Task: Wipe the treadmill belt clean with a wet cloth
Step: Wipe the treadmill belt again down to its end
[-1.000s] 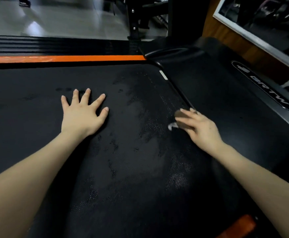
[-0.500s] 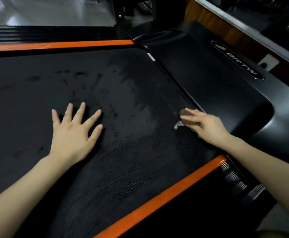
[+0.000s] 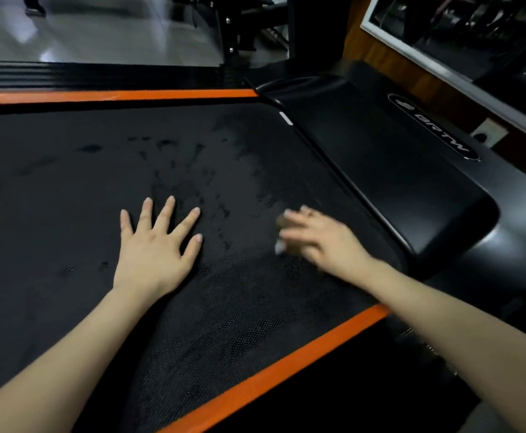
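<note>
Nearest the camera, two bare forearms reach forward over the bright orange side strip (image 3: 274,370) that edges the treadmill on the near side. Beyond it lies the black textured treadmill belt (image 3: 68,198), its woven surface patched with darker damp streaks and blotches, thickest between and ahead of the two hands.

The left hand (image 3: 154,251) lies flat on the belt, palm down, fingers (image 3: 164,210) fully spread and straight, the thumb held out to the side. It grasps nothing; it simply presses on the bare belt surface.

The right hand (image 3: 321,239) is blurred, set on the belt near its right edge. Its fingers are extended and close together, laid over a small brownish cloth with a pale corner (image 3: 283,235) that shows under and just in front of the fingertips. The cloth sits against the belt beneath the hand; how tightly it is gripped cannot be told through the blur.

Just right of that hand runs the glossy black plastic motor cover (image 3: 396,182), carrying an oval badge with pale lettering (image 3: 433,129). Farther off, a second orange strip (image 3: 114,95) borders the belt's far side, with black ribbed trim behind it, then a shiny grey floor (image 3: 99,32). At upper right stands a brown wooden wall panel (image 3: 396,67) below a white-framed mirror (image 3: 474,42).
</note>
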